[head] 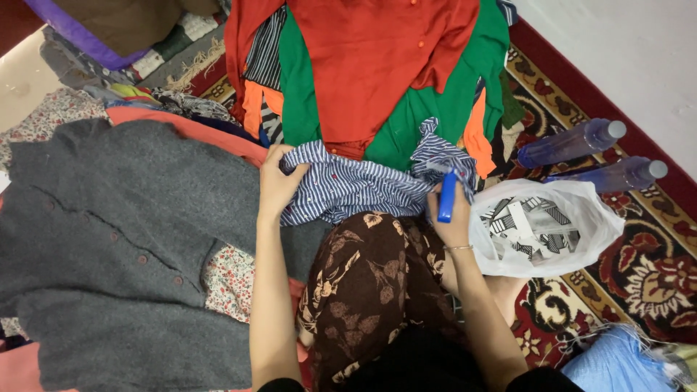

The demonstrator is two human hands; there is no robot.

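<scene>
Gripping striped cloth (348,185), left hand (278,185), right hand (451,214) fisting blue marker (447,194)

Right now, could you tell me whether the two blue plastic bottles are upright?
No: both blue plastic bottles lie on their sides on the patterned carpet.

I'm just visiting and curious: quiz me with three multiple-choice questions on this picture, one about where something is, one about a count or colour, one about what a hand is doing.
1. Where does the white plastic bag lie?
A. by the right hand
B. on the grey cardigan
C. under the red garment

2. How many blue bottles lie on the patterned rug?
A. one
B. two
C. four

3. What does the right hand do?
A. lies flat and empty
B. grips a blue marker
C. lifts a bottle

Answers:
1 A, the bag sits just beside that hand.
2 B, two capped bottles lie side by side.
3 B, its fingers close round the blue marker, while the left hand holds the striped shirt.
</scene>
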